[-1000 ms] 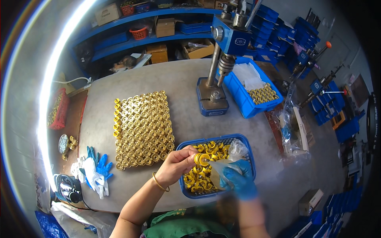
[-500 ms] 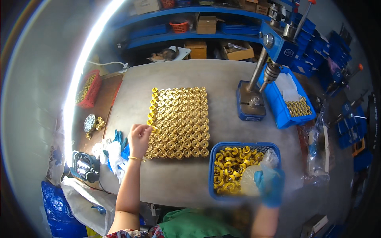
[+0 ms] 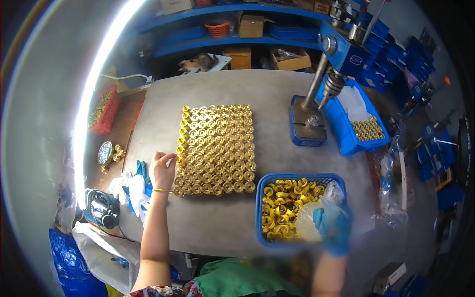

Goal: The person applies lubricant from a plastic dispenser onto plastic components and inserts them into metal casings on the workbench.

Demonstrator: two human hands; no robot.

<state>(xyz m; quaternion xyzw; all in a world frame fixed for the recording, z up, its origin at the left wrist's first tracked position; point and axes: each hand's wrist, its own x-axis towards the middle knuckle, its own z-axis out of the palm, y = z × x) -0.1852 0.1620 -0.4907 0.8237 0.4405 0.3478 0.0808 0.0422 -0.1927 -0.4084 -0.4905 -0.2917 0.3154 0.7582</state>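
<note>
**Left hand at the brass block, gloved right hand at the blue basket**

Your bare left hand rests at the left edge of the square block of brass fittings, fingers curled toward the block's lower-left rows and touching the outermost pieces; whether a single fitting is pinched between the fingertips cannot be told at this size. A thin bangle circles that wrist. Your right hand, in a blue glove, is closed on a clear plastic bag that lies over the right part of the blue mesh basket. The basket stands just right of and below the block, nearly touching its lower-right corner, and holds loose yellow ring-shaped parts.

Beyond the block, to its upper right, stands a blue bench press on its base; just right of the press sits a blue bin with more brass pieces and a white sheet. Left of the block, past your left hand, lie crumpled blue and white gloves. All of these rest on the grey worktable.
</note>
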